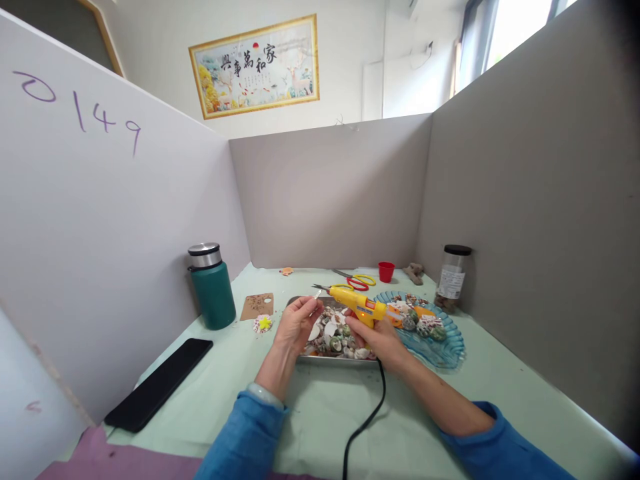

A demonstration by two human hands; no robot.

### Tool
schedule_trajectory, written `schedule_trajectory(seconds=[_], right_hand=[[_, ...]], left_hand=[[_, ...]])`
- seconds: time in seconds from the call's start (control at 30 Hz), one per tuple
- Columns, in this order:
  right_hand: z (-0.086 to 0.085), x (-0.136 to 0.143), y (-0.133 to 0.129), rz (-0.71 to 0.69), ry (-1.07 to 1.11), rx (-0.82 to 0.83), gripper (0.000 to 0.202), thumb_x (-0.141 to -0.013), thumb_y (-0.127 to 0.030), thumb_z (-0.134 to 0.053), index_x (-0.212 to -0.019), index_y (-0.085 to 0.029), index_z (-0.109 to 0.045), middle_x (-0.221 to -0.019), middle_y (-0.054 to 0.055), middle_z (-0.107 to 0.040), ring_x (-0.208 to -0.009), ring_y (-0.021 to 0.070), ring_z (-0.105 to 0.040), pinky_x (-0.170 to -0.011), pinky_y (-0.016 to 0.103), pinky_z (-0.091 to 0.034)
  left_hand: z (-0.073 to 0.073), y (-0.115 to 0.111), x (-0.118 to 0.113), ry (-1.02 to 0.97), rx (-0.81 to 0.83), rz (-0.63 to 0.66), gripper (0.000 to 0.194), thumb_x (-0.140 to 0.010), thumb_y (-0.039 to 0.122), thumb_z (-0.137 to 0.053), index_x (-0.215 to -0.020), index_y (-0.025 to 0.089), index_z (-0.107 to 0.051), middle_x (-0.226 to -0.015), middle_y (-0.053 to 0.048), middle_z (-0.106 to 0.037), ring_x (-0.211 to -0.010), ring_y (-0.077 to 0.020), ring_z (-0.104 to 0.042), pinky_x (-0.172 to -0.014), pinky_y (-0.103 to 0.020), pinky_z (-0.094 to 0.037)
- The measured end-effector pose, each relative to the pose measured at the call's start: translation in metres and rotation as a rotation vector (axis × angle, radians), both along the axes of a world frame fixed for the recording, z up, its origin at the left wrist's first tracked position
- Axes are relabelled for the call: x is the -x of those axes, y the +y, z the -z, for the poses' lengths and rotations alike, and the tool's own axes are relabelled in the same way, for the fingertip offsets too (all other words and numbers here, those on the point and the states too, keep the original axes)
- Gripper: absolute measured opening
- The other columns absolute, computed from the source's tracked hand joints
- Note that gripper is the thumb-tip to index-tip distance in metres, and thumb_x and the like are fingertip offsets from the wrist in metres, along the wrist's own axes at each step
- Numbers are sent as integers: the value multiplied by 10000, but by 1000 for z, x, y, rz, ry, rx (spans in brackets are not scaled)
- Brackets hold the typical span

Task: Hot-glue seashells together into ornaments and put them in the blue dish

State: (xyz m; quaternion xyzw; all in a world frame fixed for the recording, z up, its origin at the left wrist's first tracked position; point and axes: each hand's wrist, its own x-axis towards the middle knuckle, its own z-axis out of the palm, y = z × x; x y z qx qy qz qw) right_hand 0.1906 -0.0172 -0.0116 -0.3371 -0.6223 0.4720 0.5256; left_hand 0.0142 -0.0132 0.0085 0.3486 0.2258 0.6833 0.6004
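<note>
My right hand is wrapped round a yellow hot glue gun, whose nozzle points left. Between the fingertips of my left hand is a small whitish piece, close to the nozzle; it is too small to tell if it is a shell. Both hands are above a metal tray filled with seashells. A black cord trails from the glue gun down toward the front edge. Part of the tray is hidden behind my hands.
A blue glass plate with shells stands at the right, near a lidded jar. Scissors, a red cup and driftwood lie behind. At the left are a green bottle, a black phone-like slab, cardboard and a yellow-starred ornament.
</note>
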Motion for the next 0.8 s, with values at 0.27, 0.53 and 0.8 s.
schedule_trajectory(seconds=[0.27,0.53,0.8], right_hand=[[5,-2,3,6,-123,-30,311,-785,-459,-625,-905,-172,-615,-501,-61,-453,-452,86,-405,-442,216,-338],[5,1,0,71,-173,-21,343,-717,-482,-660,-838,-161,-666,-510,-36,-502,-465,106,-445,-449,231,-372],[8,-1,2,73,-188,-22,349,-768,-499,-620,-868,-165,-640,-536,-42,-473,-483,99,-416,-470,229,-355]], left_hand=[[4,3,2,10,6,0,241,-544,203,-853,-682,120,-674,-688,-24,-660,-692,-110,-602,-806,-272,-450],[4,4,2,-9,0,-20,236,-547,196,-847,-695,136,-674,-749,-34,-682,-753,-131,-622,-855,-295,-445],[2,2,3,50,-15,-38,219,-538,189,-846,-673,137,-682,-708,-24,-678,-721,-122,-619,-823,-269,-451]])
